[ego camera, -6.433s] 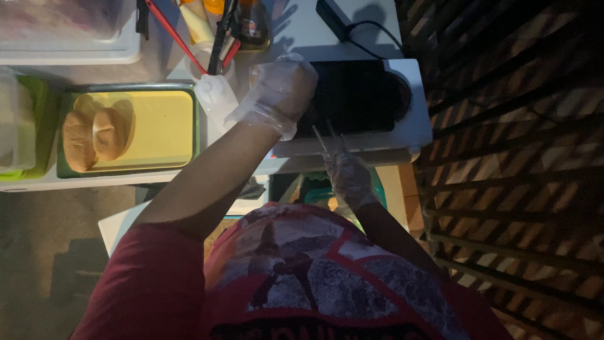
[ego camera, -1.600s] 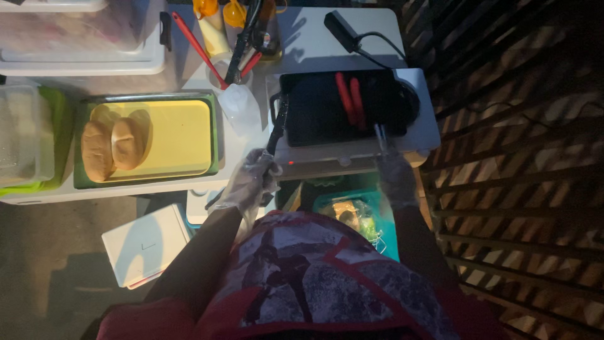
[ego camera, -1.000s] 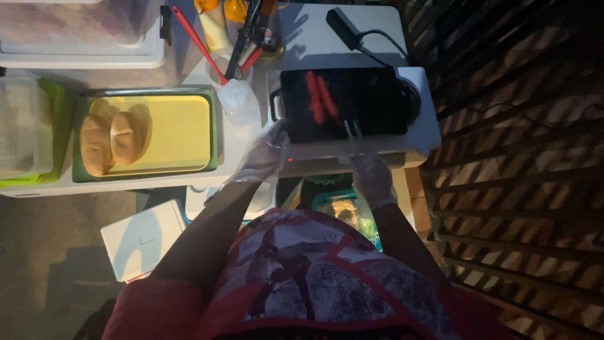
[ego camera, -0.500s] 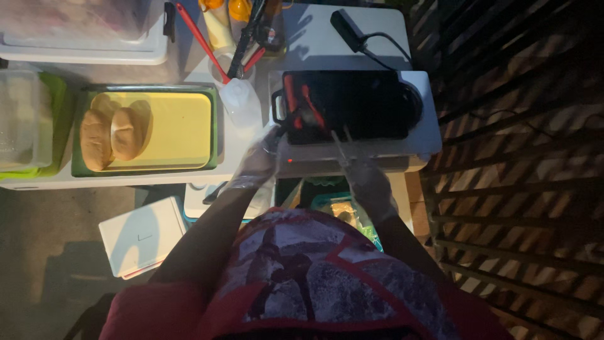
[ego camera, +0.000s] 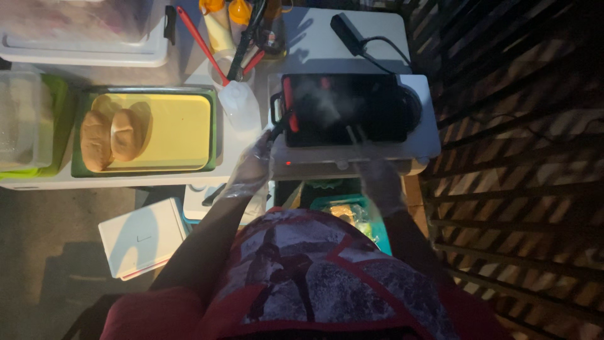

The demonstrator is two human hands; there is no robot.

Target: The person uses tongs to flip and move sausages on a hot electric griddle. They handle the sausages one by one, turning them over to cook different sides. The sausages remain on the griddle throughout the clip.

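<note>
A black square pan (ego camera: 352,110) sits on a white electric cooker (ego camera: 415,141) and gives off steam. A red sausage (ego camera: 289,112) lies along the pan's left side, and another red piece (ego camera: 325,82) shows near the far edge. My left hand (ego camera: 250,169), in a clear glove, grips the pan's handle (ego camera: 277,129) at its left side. My right hand (ego camera: 379,181), also gloved, is at the cooker's front edge and holds thin tongs (ego camera: 352,135) whose tips reach into the pan.
A yellow tray in a green frame (ego camera: 182,126) holds two bread rolls (ego camera: 112,137). A clear squeeze bottle (ego camera: 242,104), a utensil cup (ego camera: 226,69), sauce bottles (ego camera: 220,22), plastic bins (ego camera: 25,123), a white box (ego camera: 141,236) on the floor. Wooden slats on the right.
The sausages have shifted from the pan's middle to its left side. My left hand stayed on the handle while my right hand drew the tongs back toward the pan's front.
</note>
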